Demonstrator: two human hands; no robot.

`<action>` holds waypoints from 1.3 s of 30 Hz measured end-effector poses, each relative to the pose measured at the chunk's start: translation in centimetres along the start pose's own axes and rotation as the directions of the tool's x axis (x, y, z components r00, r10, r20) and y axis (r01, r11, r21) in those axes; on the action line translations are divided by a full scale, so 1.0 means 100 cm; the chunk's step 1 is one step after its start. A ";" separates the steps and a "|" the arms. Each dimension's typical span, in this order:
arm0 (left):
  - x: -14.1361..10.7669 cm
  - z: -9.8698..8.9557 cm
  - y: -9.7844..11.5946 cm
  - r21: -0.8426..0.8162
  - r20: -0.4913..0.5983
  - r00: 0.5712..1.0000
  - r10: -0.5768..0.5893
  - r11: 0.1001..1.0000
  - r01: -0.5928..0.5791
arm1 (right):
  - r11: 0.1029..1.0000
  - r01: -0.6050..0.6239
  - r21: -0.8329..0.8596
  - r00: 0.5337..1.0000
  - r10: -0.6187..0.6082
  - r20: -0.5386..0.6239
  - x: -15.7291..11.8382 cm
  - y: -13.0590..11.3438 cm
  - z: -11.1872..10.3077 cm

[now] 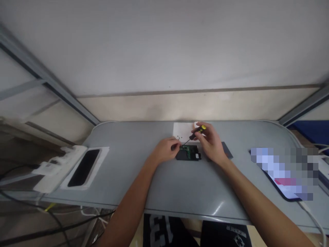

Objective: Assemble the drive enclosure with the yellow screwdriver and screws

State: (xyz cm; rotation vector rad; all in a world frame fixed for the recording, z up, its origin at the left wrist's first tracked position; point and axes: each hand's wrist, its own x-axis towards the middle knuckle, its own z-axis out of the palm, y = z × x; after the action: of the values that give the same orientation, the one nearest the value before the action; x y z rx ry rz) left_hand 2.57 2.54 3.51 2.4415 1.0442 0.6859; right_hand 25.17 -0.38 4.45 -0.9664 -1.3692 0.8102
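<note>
My right hand [211, 144] is closed round a black and yellow screwdriver [195, 133], its thin shaft slanting down to the left. The tip meets the upper left of a small black device [187, 155] with a green circuit board showing. At that same corner, my left hand [167, 149] has its fingertips pinched together beside the tip; whether they hold a small part or just steady the device I cannot make out. Behind the device lies a white sheet of paper [182, 129] with several tiny dark screws on it. A flat dark grey panel [227, 150] rests partly behind my right wrist.
A black phone [84, 168] lies on white paper at the left, next to a white power strip [58, 168] with plugs and cables. To the right is a lit, blurred-out screen [285, 175] with a white cable [312, 214]. A wall panel closes off the grey table's [123, 147] back.
</note>
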 end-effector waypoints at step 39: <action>0.000 0.001 0.000 -0.133 0.014 0.999 -0.037 0.990 0.038 | 0.998 -0.025 0.051 0.996 0.029 -0.083 0.002 0.005 -0.001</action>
State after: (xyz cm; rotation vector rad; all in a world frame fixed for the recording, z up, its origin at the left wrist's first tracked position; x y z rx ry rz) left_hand 2.66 2.57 3.39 2.3039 1.0039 0.7048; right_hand 25.32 0.03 4.09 -0.9710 -1.2611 0.8122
